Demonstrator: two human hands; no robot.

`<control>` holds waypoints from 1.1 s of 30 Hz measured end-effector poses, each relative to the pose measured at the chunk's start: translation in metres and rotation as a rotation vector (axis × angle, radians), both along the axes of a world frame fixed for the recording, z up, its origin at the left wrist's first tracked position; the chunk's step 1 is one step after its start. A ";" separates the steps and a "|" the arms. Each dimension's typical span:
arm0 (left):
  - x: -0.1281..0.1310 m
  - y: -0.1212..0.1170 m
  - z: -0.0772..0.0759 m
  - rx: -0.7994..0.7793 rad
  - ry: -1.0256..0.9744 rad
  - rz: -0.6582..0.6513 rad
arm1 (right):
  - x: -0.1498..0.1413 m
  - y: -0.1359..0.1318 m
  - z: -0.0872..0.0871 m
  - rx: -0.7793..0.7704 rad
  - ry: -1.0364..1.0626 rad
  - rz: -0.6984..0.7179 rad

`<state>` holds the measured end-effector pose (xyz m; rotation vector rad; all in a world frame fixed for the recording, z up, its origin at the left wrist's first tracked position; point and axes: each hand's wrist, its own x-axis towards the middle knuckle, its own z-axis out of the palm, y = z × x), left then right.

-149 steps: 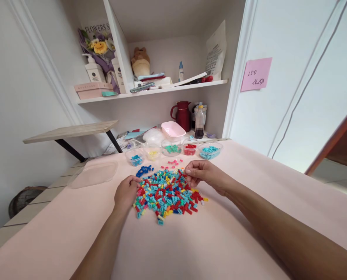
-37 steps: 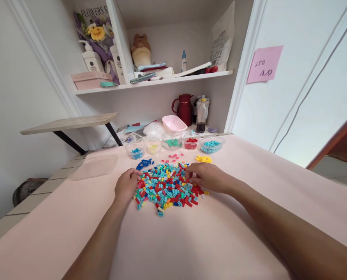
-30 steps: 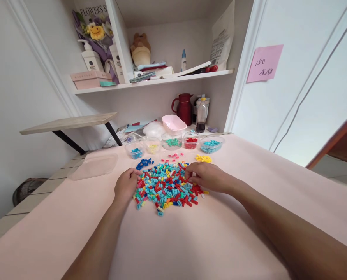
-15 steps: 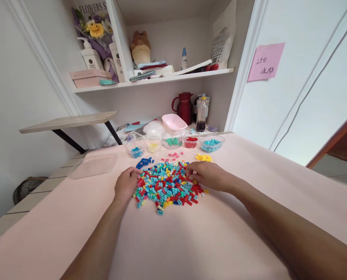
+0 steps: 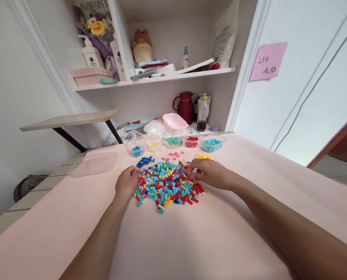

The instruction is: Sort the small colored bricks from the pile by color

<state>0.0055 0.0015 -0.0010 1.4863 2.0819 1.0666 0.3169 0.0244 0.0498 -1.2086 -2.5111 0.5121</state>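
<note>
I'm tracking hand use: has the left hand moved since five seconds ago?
No: judged against the clear tub of blue bricks, the left hand is in about the same spot, at the left edge of the brick pile.

Softly lit, brightest on the right-hand wall (image 5: 304,112); faintly shadowed across the desk (image 5: 187,241); stretched toward the edges.

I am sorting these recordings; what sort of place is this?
Probably a room at home: a bouquet on the shelf, a red jug below, and small bricks on the table.
</note>
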 end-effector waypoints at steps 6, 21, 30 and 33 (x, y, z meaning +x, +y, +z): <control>0.001 -0.001 0.001 -0.004 0.000 0.003 | -0.001 0.000 -0.001 -0.007 0.009 0.045; 0.004 -0.002 0.004 0.003 0.015 0.015 | -0.003 0.001 -0.005 0.030 -0.040 0.031; 0.005 -0.003 0.005 -0.003 0.026 0.012 | -0.003 0.001 -0.006 0.037 -0.072 0.021; 0.005 -0.002 0.005 -0.001 0.030 0.014 | -0.003 0.001 -0.005 0.044 -0.078 0.019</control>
